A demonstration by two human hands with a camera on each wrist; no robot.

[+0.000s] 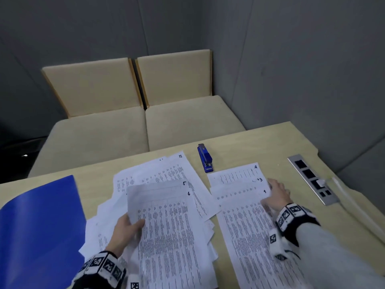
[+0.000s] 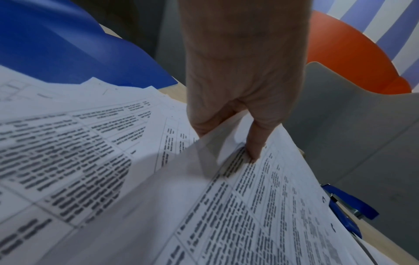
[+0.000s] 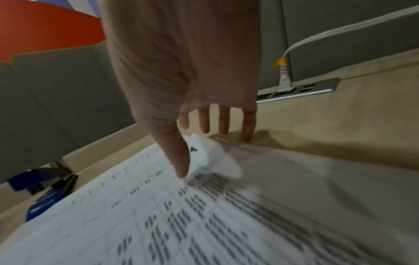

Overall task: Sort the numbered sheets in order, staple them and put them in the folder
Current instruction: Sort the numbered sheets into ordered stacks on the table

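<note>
1. The numbered sheets lie in two groups on the table (image 1: 239, 142): a loose pile (image 1: 158, 184) in the middle and a sorted stack (image 1: 245, 215) to its right.
2. Much of the loose pile is hidden under its own top pages; only the handwritten corner numbers 12, 5 and 6 can be read. The printed text on every page is blurred.
3. The sorted stack is fanned so that 4, 3 and 1 show at the top right corners; a sheet between 3 and 1 cannot be made out. Its near end is cut off by the frame.
4. The left hand (image 1: 127, 232) pinches the left edge of the sheet marked 6 (image 1: 170, 226), thumb on top and fingers beneath, lifting it off the pile.
5. The right hand (image 1: 277, 197) rests at the stack's top right corner; its fingers (image 3: 224, 120) are straight and spread, the thumb touching the paper near the corner.
6. The blue folder (image 1: 39, 226) lies at the left, partly cut off, just beside the pile.
7. The blue stapler (image 1: 205, 158) stands beyond the sheets, between the two groups.
8. A metal socket strip (image 1: 312, 180) with a white plug sits at the far right.
</note>
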